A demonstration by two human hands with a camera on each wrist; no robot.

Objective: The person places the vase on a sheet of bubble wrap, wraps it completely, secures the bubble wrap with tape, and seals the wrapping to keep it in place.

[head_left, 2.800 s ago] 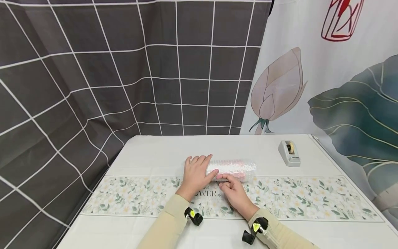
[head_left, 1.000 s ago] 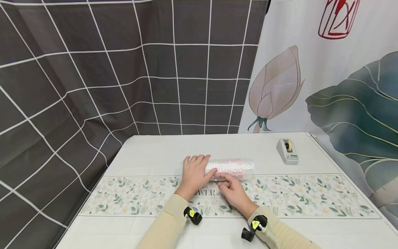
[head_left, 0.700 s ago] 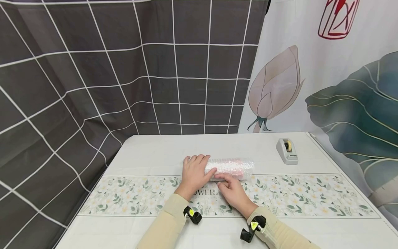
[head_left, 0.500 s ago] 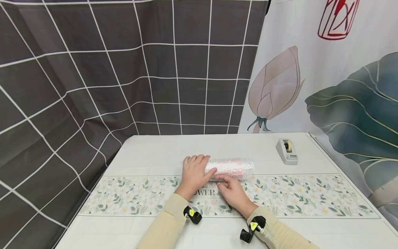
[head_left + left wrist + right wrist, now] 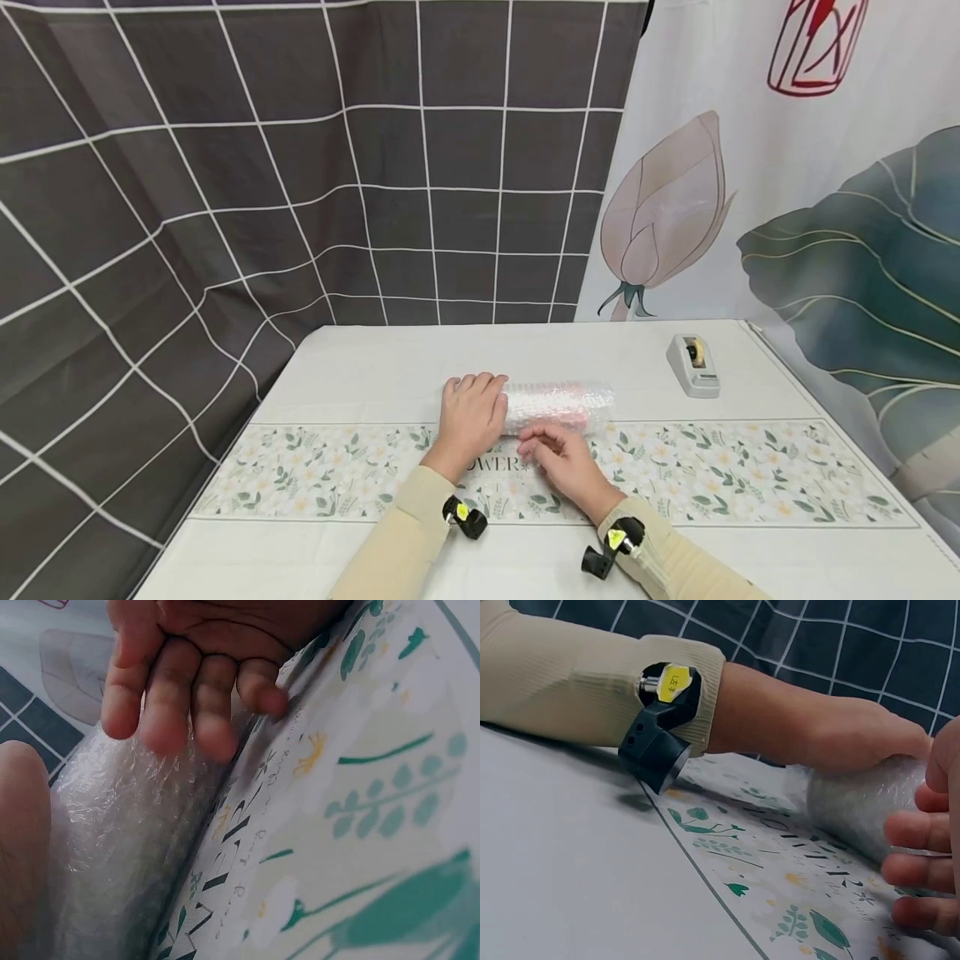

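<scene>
A roll wrapped in clear bubble wrap [image 5: 558, 404], pinkish-red at its right part, lies crosswise on the table. My left hand [image 5: 471, 421] rests over its left end, fingers stretched across the top and thumb alongside them. That end of the roll is hidden under the palm. By the near side of the roll is my right hand [image 5: 566, 462], its fingers loosely bent. In the left wrist view the right hand's fingers [image 5: 169, 705] hang in front of the wrap with nothing seen between them. Whether they touch it, I cannot tell.
A grey tape dispenser [image 5: 694, 367] with a yellowish tape roll stands at the back right. The white tablecloth [image 5: 390, 367] has a floral band [image 5: 712, 475] running across. A dark grid curtain [image 5: 472, 217] hangs behind and to the left.
My left thumb has moved away from the right fingertips, up against the left hand's other fingers. The right fingers have shifted slightly. The roll stays in place.
</scene>
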